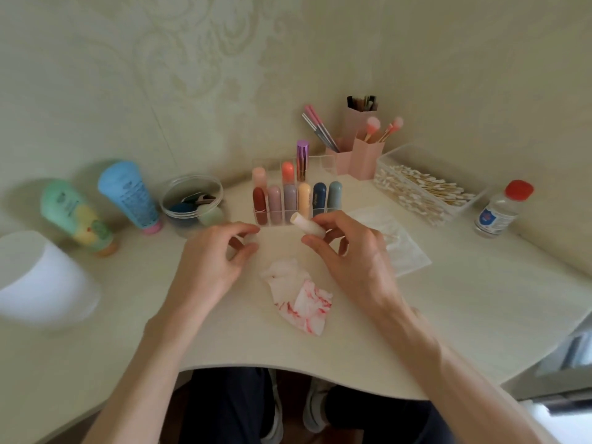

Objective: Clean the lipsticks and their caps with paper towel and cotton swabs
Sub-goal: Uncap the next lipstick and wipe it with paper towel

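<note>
Dark trousers (230, 408) show under the pale wooden table (464, 315); above it the right hand (355, 257) pinches one pale pink cylindrical lipstick cap (307, 226) just in front of the clear acrylic organizer (325, 165), and the left hand (211, 261) is loosely curled with nothing visibly in it. One crumpled white paper towel with red smears (301, 296) lies between the wrists, and one flat paper towel (407, 257) with one cotton swab (390, 237) lies to the right. The organizer holds nine lipsticks (290, 200), six in front and three behind.

Pale cream desk (455, 318) with curved front edge, set against damask-patterned beige wallpaper (192, 65), softly lit.
</note>
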A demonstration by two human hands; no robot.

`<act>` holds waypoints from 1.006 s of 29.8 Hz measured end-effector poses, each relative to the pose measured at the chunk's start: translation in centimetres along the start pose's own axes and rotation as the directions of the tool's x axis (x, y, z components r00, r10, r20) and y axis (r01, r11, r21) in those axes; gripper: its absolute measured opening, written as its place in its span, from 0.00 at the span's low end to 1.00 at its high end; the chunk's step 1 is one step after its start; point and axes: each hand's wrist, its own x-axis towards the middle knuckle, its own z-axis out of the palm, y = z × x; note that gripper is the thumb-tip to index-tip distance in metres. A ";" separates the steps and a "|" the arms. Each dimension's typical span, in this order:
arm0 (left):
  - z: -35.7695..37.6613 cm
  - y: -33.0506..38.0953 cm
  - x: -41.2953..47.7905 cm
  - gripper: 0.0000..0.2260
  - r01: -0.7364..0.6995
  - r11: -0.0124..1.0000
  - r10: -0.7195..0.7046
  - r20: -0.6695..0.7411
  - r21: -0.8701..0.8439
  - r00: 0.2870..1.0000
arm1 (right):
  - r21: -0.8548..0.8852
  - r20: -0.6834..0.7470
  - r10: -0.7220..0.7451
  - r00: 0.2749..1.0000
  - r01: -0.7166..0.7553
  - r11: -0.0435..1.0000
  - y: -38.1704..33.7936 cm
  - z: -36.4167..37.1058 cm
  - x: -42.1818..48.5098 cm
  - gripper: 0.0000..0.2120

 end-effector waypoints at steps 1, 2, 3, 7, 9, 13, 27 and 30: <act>0.1 0.0 -0.2 0.11 -0.003 1.000 0.003 -0.005 0.010 1.000 | -0.008 0.003 -0.004 1.000 0.005 1.000 0.1 0.0 0.0 0.12; 0.1 0.0 -0.3 0.12 -0.008 1.000 0.008 -0.009 0.016 1.000 | -0.011 0.007 -0.005 1.000 0.005 1.000 0.2 0.0 0.0 0.12; 0.1 -0.1 -0.4 0.14 -0.013 1.000 0.013 -0.014 0.021 1.000 | -0.012 0.010 -0.002 1.000 0.002 1.000 0.2 0.0 0.0 0.12; 0.2 -0.1 -0.5 0.17 -0.053 0.998 0.056 -0.093 0.026 0.994 | 0.020 0.022 -0.005 1.000 0.005 1.000 0.1 0.0 0.0 0.12; 0.3 0.6 -0.7 0.13 -0.098 0.992 0.082 -0.182 -0.085 0.980 | 0.069 0.038 0.002 0.999 -0.004 0.998 -0.1 0.1 -0.1 0.11; 1.0 3.4 -1.1 0.09 -0.093 0.848 0.022 -0.140 -0.521 0.990 | 0.151 0.088 -0.006 0.996 -0.008 0.988 -0.4 0.3 -0.1 0.11; 1.9 3.6 -1.4 0.07 -0.051 0.606 -0.068 -0.115 -0.794 0.991 | 0.510 0.340 0.043 0.939 -0.222 0.831 -1.2 -0.1 0.1 0.17; 1.8 3.6 -1.4 0.06 -0.046 0.591 -0.092 -0.123 -0.805 0.988 | 0.545 0.366 0.086 0.927 -0.288 0.787 -1.6 -0.3 0.0 0.16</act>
